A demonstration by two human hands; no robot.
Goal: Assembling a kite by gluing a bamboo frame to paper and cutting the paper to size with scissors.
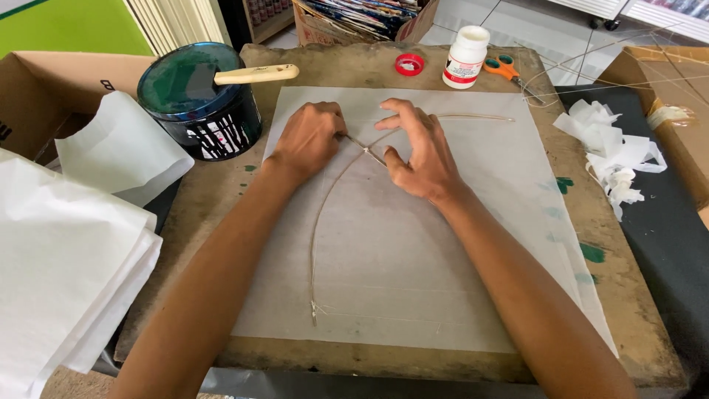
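Head view, looking down over two bare forearms toward a worn board. Nearest the viewer, well below the grip: sheet of thin white paper spread flat on the board, with the lower tip of a thin bent stick resting on it near the bottom left corner. From that tip, curving up toward the grip and on to the right past it, to end near the paper's upper right edge. At the grip itself: left hand curled, fingertips pinched shut on a short straight stick; right hand just beside it, thumb and forefinger closed on the same spot where the straight stick crosses the bent one, remaining fingers spread and lifted. Left of the grip and near it: dark round tub of green paint with a pale-handled brush laid across its top. Further left, well apart: stack of white paper sheets and a cardboard box. Right of the grip, well apart: crumpled white paper scraps on a dark surface. Beyond the grip, at the far edge of the board: red cap, white bottle, orange-handled scissors.
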